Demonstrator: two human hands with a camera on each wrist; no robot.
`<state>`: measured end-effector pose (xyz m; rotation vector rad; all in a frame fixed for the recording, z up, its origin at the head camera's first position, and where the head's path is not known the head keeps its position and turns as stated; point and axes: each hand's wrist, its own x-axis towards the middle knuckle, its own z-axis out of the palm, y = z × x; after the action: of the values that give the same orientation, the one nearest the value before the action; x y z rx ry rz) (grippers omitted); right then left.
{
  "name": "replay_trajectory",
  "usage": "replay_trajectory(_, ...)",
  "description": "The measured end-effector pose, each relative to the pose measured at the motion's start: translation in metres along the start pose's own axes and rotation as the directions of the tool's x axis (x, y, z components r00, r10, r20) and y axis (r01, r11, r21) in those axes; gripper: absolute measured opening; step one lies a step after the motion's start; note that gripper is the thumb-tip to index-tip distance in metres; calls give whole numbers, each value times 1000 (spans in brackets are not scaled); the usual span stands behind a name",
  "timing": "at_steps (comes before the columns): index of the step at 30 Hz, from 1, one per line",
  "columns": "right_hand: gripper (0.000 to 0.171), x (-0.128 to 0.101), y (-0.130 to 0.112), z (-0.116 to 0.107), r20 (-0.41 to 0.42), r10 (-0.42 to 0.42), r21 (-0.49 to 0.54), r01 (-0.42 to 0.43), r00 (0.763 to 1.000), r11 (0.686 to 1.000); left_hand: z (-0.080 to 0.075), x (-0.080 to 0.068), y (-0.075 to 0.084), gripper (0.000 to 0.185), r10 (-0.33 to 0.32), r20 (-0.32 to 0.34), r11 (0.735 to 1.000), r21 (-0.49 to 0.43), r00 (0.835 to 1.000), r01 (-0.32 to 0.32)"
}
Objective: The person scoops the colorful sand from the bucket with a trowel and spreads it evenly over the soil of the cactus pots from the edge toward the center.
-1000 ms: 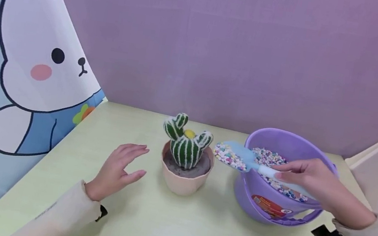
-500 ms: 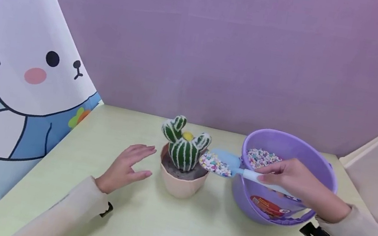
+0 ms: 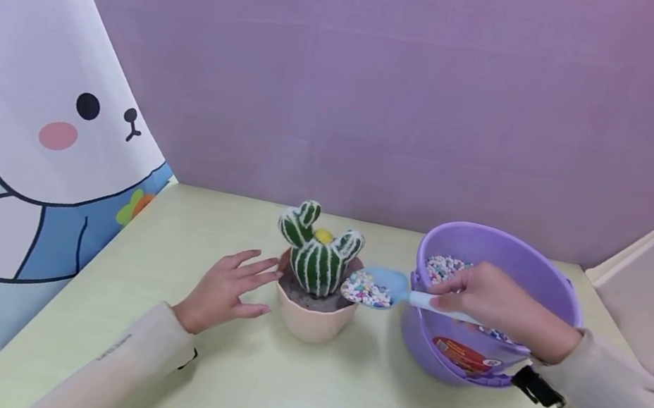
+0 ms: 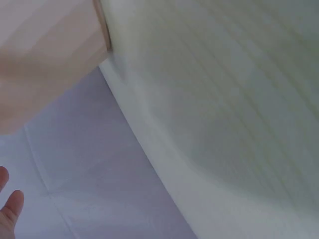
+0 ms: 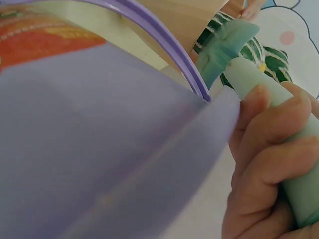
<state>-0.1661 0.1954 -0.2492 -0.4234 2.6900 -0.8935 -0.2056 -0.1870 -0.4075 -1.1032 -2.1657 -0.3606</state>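
Note:
My right hand (image 3: 482, 296) grips the pale handle of a light-blue scoop (image 3: 394, 286), above the near-left rim of a purple bucket (image 3: 439, 350). Small multicoloured pebbles (image 3: 366, 290) fill the scoop, whose tip overlaps the right rim of a pink plant pot (image 3: 313, 323) in the head view. In that pot a green-and-white cactus (image 3: 320, 267) with a yellow top stands upright in grey soil. On the pot's left side my left hand (image 3: 230, 288) has its fingers spread, fingertips right at the rim. In the right wrist view, curled fingers (image 5: 269, 144) wrap the scoop's handle.
More pebbles (image 3: 445, 269) lie inside the bucket, and its handle hangs down in front. The pale table (image 3: 296, 399) ends at a purple backdrop (image 3: 344, 93). A cloth with a cartoon rabbit (image 3: 63, 84) hangs on the left.
My right hand has carried the loaded scoop left, from over the bucket to the pot's right rim. The left hand has moved right to the pot's left side.

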Motion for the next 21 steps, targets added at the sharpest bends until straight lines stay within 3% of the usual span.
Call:
replay_trajectory(6,26,7,-10,0,31,17,-41,-16,999,999,3,2,0,69,35,-39,999,32,999,-34)
replay_trajectory(15,26,11,-23,1,55,19,-92,-14,998,996,-2,1,2,63,19,-56,1000,-9,998,-19)
replay_trajectory(21,27,15,-30,4,65,5,-122,3,998,993,-4,-3,11,58,77,-109,997,23,991,-75)
